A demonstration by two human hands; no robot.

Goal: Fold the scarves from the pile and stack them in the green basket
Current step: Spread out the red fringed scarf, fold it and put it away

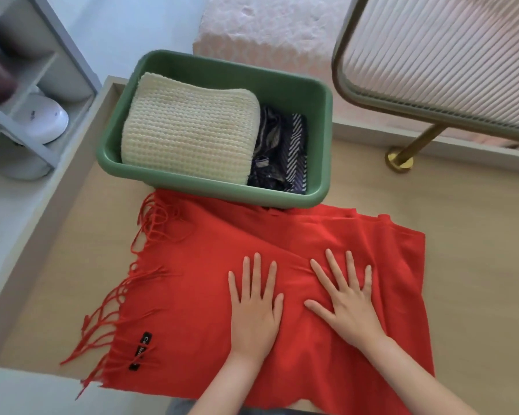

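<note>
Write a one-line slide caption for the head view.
Both hands, left hand and right hand, flat on red scarf before green basket.

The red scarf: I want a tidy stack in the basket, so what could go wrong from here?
1. The red scarf still shows creases between the flat left hand and right hand; folding now may lock them in.
2. Its fringe lies splayed and tangled at the left edge and could stick out of the fold.
3. The cream knitted scarf already fills much of the green basket, so a bulky fold might sit unevenly.
</note>
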